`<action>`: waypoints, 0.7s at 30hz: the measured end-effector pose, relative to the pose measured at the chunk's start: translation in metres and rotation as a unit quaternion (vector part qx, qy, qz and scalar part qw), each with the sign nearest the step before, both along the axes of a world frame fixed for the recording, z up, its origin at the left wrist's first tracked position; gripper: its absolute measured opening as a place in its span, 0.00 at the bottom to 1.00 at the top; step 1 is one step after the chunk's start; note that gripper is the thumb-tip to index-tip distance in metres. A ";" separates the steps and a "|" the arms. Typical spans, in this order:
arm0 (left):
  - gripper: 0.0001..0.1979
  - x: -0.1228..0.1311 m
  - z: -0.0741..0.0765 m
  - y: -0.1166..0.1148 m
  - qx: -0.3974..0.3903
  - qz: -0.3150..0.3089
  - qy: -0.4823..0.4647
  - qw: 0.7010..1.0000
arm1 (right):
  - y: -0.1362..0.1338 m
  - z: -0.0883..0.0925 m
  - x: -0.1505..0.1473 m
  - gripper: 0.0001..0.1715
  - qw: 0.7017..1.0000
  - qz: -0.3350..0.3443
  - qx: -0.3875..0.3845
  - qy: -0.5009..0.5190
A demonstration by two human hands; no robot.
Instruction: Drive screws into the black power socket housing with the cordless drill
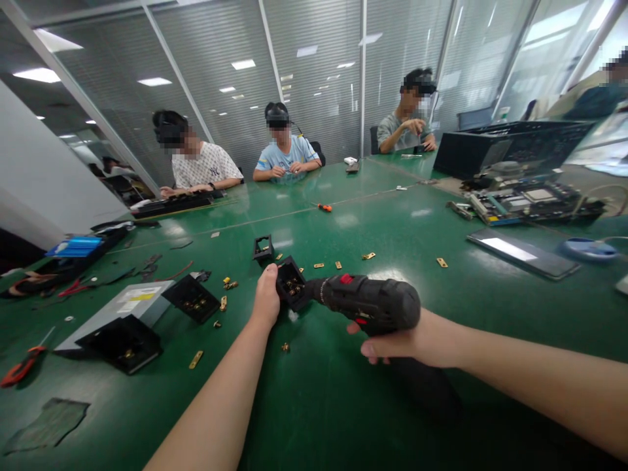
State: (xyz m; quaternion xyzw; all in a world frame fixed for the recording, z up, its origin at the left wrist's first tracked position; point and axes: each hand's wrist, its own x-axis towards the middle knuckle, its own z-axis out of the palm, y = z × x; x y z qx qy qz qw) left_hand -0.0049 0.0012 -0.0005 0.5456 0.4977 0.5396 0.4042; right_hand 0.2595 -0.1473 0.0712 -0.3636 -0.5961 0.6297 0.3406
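Note:
My left hand (pixel 266 296) grips the near side of a black socket box (pixel 290 282) with brass parts inside. In my right hand (pixel 392 337) is a black cordless drill (pixel 373 301) with red buttons, its chuck pointing left into the box's opening. Whether the bit touches a screw is hidden. Just behind stands another black square frame (pixel 263 248). To the left lie two similar black boxes, one tilted (pixel 191 297) and one nearer me (pixel 121 343), both with brass pieces inside. Small brass plates (pixel 318 265) and a brass terminal (pixel 285 347) are scattered around.
A grey metal case (pixel 112 314) sits under the left boxes. Orange screwdrivers lie at far left (pixel 24 366) and mid-table (pixel 324 208). On the right are a dark tablet (pixel 523 252), a circuit board (pixel 534 196) and a black computer case (pixel 510 147). Several people sit across the green table (pixel 343 405).

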 end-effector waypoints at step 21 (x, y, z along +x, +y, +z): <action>0.22 0.002 -0.002 0.004 0.034 0.011 0.013 0.999 | -0.002 -0.010 0.001 0.23 0.988 0.047 -0.145 0.031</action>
